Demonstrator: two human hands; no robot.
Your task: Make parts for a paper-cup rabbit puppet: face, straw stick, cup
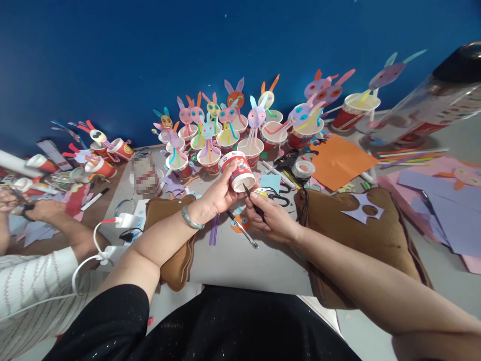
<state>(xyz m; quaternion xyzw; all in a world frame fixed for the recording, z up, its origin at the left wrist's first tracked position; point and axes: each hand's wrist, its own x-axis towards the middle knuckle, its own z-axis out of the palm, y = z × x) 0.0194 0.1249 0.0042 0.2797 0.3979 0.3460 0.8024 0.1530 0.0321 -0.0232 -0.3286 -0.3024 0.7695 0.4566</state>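
Note:
My left hand point(222, 193) is closed around a red and white paper cup point(236, 169), tilted so its pale round end faces me. In my right hand point(268, 215) is a slim black pointed tool point(256, 204); its tip meets that pale end, and its exact kind is partly hidden by my fingers. Below the hands, a pen point(243, 229) lies on the grey table point(240, 268) beside an orange paper face point(237, 223). Two purple strips point(214, 229) rest to the left. Black-handled scissors point(280, 198) lie just right of the cup.
Several paper cups with paper rabbit figures point(209, 155) stand along the blue wall. Brown cushions point(361, 245) flank my arms. Orange paper point(340, 160), a tape roll point(303, 169) and a clear bottle point(424, 108) are rightward. At left, another person's hand point(45, 208) holds scissors near white cables point(95, 238).

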